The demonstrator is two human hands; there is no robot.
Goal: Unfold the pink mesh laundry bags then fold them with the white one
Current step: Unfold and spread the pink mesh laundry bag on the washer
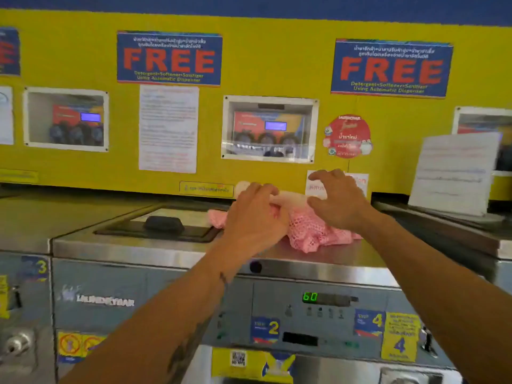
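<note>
Both arms reach over the steel washer top (155, 252). The pink mesh bags (310, 231) sit crumpled there, right under both hands. Left hand (256, 217) is curled around the white bag (291, 197); right hand (339, 200) hovers spread, gripping nothing.

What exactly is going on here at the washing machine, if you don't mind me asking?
A person is working with both bare hands on top of a steel washing machine. The left hand grips a white mesh bag that lies over a crumpled pink mesh laundry bag. The right hand hovers over the same pile with fingers spread. The pink mesh looks bunched, not yet laid flat or folded.
</note>
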